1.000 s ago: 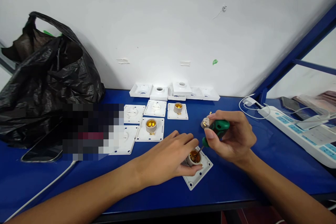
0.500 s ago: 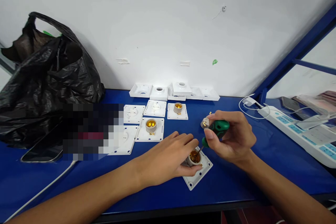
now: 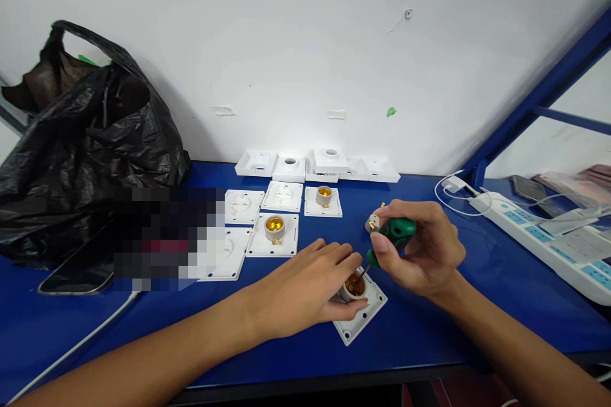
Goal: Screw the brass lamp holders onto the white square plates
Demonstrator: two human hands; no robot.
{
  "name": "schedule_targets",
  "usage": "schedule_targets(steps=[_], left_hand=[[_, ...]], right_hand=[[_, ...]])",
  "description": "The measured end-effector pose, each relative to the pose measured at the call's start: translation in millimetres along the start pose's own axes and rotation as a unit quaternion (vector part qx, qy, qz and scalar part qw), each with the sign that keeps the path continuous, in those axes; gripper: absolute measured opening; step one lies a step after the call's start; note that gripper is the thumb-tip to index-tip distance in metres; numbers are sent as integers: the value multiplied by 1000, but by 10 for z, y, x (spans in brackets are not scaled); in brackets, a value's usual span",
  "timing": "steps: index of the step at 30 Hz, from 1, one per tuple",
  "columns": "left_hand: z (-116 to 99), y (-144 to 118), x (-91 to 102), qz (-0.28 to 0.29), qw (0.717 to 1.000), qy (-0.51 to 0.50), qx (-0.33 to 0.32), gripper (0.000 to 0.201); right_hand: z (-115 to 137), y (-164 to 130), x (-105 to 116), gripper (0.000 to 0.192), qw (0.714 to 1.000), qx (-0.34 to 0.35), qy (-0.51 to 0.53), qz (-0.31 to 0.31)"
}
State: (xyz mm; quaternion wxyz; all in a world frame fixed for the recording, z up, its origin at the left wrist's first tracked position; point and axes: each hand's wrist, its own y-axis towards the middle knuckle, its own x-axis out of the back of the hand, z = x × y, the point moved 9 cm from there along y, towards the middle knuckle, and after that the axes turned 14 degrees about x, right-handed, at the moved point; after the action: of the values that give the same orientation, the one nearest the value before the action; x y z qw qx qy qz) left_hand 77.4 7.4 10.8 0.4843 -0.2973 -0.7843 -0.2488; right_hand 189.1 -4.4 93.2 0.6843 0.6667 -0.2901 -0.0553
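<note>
Lower centre of frame, left hand gripping one lamp-holder plate, right hand fingers closed on one green screwdriver, three brass-socket plates in all.

A lamp holder is set near the front edge of the table, at its middle, with the left hand laid on it from the left. Just right of it, the right hand is held above the table with a screwdriver in it (tip down in the holder). Behind, more lamp holders are laid in rows, and covers are lined along the back edge. A bag is placed at the back left corner, a power strip along the right edge.
</note>
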Motion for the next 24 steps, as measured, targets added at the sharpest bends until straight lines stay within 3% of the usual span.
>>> schedule_targets(steps=[24], left_hand=[[-21,-9,-27,11,1000,9,-15,28]], right_hand=[[32,60,-10,21,1000,6,5,9]])
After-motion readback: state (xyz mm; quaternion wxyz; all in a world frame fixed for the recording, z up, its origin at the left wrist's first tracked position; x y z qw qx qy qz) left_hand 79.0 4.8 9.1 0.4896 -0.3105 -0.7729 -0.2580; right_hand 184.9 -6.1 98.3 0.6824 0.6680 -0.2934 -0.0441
